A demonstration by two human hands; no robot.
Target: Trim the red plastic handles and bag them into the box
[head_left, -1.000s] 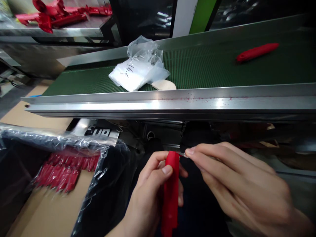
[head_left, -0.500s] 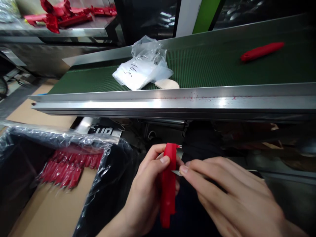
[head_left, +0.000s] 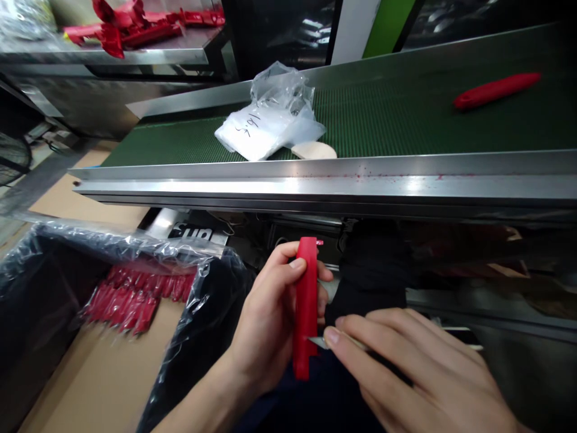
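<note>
Upright in my left hand (head_left: 270, 319) is a long red plastic part (head_left: 306, 300), with my thumb on its near face and my fingers curled behind it. A tiny red tab sticks out at its top right. My right hand (head_left: 415, 361) pinches a small pointed metal blade (head_left: 318, 342) between thumb and fingers. The blade's tip lies against the lower right edge of the red part. Most of the blade's handle is hidden under my right hand.
A green conveyor belt (head_left: 383, 114) with a metal rim crosses ahead, bearing a plastic bag (head_left: 256, 129), a beige oval pad (head_left: 314, 150) and a red part (head_left: 496, 90). At left, a lined box (head_left: 121, 364) holds several wrapped red pieces. Red parts (head_left: 135, 27) lie on a back table.
The blade in my right hand has moved down along the red part, from about its middle to its lower end. My left hand and the red part sit slightly higher in view.
</note>
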